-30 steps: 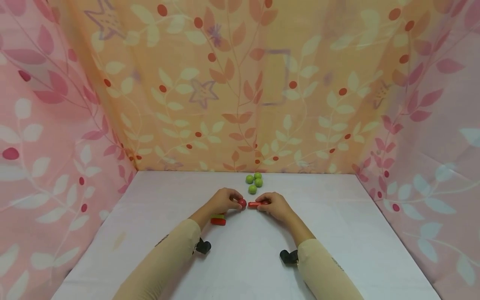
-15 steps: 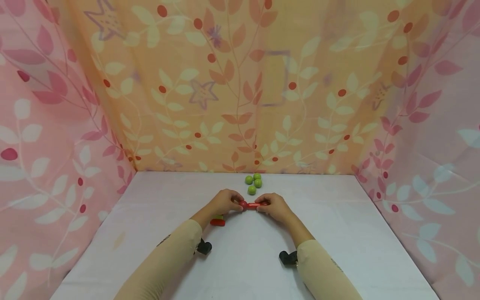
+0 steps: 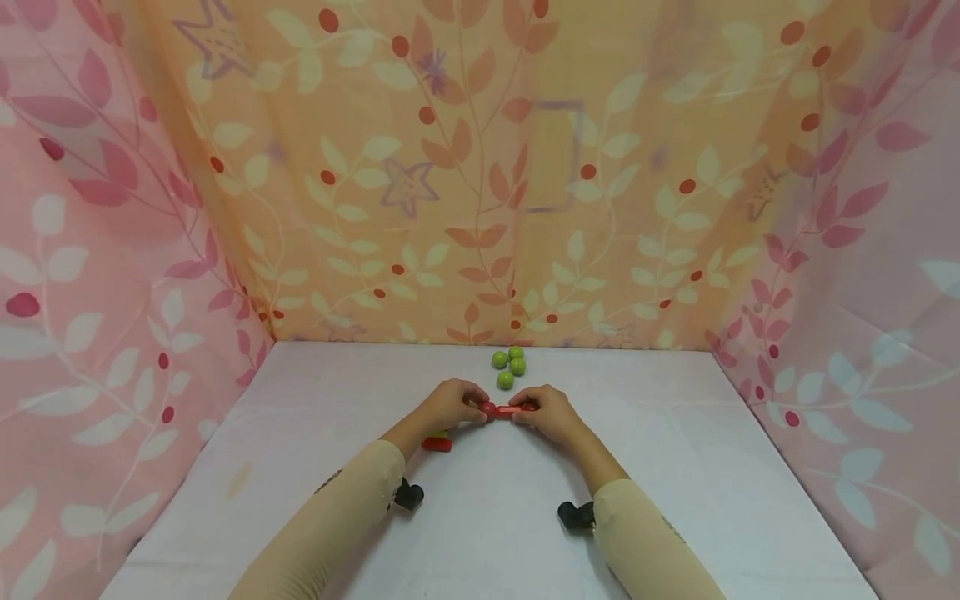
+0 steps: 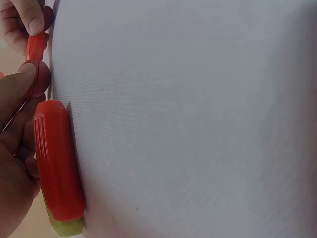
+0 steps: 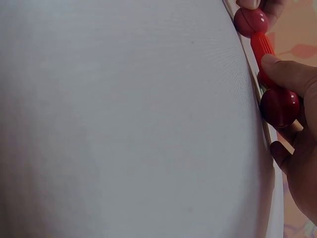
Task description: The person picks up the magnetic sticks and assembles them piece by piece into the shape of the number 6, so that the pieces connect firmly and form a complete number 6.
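Observation:
My left hand [image 3: 447, 404] pinches a red ball [image 5: 251, 22] between thumb and fingers. The ball meets the near end of a short ridged red stick [image 5: 263, 52], the two in line. With thumb and fingertips, my right hand [image 3: 550, 410] grips that stick along its middle. At its other end sits a darker red ball [image 5: 280, 107], by the right fingers. Beside the left wrist, another ridged red stick [image 4: 59, 158] lies on the white table, with a green piece [image 4: 68, 227] partly hidden behind it.
Several green balls [image 3: 506, 380] sit clustered beyond the hands. A white cloth covers the table [image 3: 480, 533]. Patterned curtains [image 3: 480, 167] close off the back and both sides. A black wrist camera [image 3: 576, 516] hangs by each forearm.
The left hand has brought its red ball slightly right, closing the gap to the stick's end, so ball and stick now meet. The right hand keeps its grip with hardly any movement.

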Demonstrator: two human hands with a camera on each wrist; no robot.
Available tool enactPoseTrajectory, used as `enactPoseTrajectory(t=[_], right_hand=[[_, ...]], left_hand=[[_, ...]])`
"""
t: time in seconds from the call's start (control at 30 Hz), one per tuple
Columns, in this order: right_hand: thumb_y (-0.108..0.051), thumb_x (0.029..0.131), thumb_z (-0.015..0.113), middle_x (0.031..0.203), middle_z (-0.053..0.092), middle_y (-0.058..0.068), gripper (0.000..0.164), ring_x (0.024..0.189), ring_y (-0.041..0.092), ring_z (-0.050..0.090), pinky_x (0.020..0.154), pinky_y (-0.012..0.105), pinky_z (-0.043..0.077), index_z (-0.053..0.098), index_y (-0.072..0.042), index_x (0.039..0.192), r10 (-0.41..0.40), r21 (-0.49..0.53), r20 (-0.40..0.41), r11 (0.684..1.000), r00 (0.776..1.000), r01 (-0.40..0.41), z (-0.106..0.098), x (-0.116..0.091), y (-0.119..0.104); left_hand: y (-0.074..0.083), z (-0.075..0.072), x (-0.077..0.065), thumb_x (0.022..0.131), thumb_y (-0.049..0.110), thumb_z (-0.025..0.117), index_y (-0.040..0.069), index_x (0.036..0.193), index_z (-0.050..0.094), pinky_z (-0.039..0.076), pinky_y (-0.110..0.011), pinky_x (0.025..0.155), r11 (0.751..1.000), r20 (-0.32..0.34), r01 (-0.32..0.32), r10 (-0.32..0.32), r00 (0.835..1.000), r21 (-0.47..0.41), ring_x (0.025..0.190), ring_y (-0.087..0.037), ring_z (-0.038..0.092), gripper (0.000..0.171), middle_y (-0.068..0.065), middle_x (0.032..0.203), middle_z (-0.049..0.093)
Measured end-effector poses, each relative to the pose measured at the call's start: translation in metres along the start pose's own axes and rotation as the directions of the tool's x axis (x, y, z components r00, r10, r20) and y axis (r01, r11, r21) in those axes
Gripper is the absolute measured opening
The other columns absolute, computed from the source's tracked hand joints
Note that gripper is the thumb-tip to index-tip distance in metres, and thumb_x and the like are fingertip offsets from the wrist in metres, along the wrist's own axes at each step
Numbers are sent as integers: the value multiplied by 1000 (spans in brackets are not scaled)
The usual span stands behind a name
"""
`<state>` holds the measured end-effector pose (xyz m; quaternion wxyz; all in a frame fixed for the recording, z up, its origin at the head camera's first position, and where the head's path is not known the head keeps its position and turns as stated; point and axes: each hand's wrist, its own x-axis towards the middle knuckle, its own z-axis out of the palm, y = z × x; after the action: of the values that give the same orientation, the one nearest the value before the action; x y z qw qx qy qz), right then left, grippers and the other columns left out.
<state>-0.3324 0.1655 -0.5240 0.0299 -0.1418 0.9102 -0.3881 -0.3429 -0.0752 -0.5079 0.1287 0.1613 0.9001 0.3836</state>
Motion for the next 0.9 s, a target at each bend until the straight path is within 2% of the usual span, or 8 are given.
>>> enactPoseTrajectory(t=[0.17, 0.37, 0.57, 0.7, 0.9], right_hand=[[-36, 73, 75, 90, 58, -7, 17, 86, 16, 47, 77, 33, 37, 67, -37, 88, 16, 10, 3, 1000, 1000, -16, 1, -1, -1], [-38, 73, 75, 91, 58, -8, 18, 86, 15, 47, 76, 33, 37, 68, -36, 89, 11, 21, 0, 1000, 1000, -12, 2, -1, 0], [-36, 73, 75, 91, 58, -9, 17, 88, 15, 47, 77, 33, 37, 67, -37, 89, 15, 18, -7, 1000, 1000, -15, 4, -2, 2], [-35, 73, 75, 91, 57, -8, 17, 87, 16, 46, 77, 34, 37, 67, -38, 88, 20, 13, -15, 1000, 1000, -20, 4, -3, 2], [-37, 73, 75, 92, 57, -9, 17, 88, 15, 47, 78, 33, 36, 67, -38, 88, 21, 16, -13, 1000, 1000, -20, 3, -3, 0]], left_hand=[[1, -3, -3, 74, 38, 74, 26, 106, 65, 43, -31, 73, 1000, -19, -18, 18, 1000, 0, 89, -16, 50, 35, 7, 97, 57], [-4, -12, -11, 81, 33, 69, 18, 110, 64, 43, -34, 81, 998, -105, -62, 62, 993, 0, 97, -18, 50, 33, 9, 100, 60], [-22, -27, -20, 82, 30, 68, 17, 109, 64, 46, -31, 75, 997, -153, -40, 30, 988, -61, 95, -16, 49, 29, 10, 97, 59], [-34, -40, -27, 83, 28, 68, 16, 107, 65, 45, -31, 77, 997, -169, -19, 7, 986, -70, 96, -17, 49, 27, 8, 96, 59], [-48, -53, -34, 83, 29, 68, 18, 106, 66, 46, -32, 72, 995, -134, 51, -63, 989, -89, 91, -20, 50, 26, 5, 97, 59]])
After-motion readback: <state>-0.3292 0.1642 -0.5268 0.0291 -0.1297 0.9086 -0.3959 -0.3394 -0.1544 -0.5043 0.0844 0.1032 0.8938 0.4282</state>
